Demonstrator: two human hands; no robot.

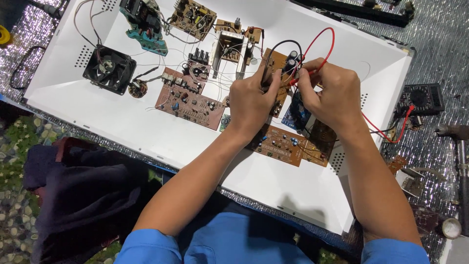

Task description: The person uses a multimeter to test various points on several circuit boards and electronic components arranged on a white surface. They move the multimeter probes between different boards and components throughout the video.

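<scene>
White tray on foil-covered bench, boards spread out, both probes down on one board.

Left hand pinches the black probe closed between thumb and fingers; right hand grips the red probe the same way. I read both tips as resting on the small brown board with black capacitors, right of centre in the tray. Leads run right to the multimeter outside the tray wall. Step in hand, as I judge it: probing points on this board. Moving to another point calls for small lifts, tips kept apart. Room is tight: loose thin wires and the long board crowd the left, the near board lies under both wrists. Fan far left, well apart. Bare tray floor near and left.
</scene>
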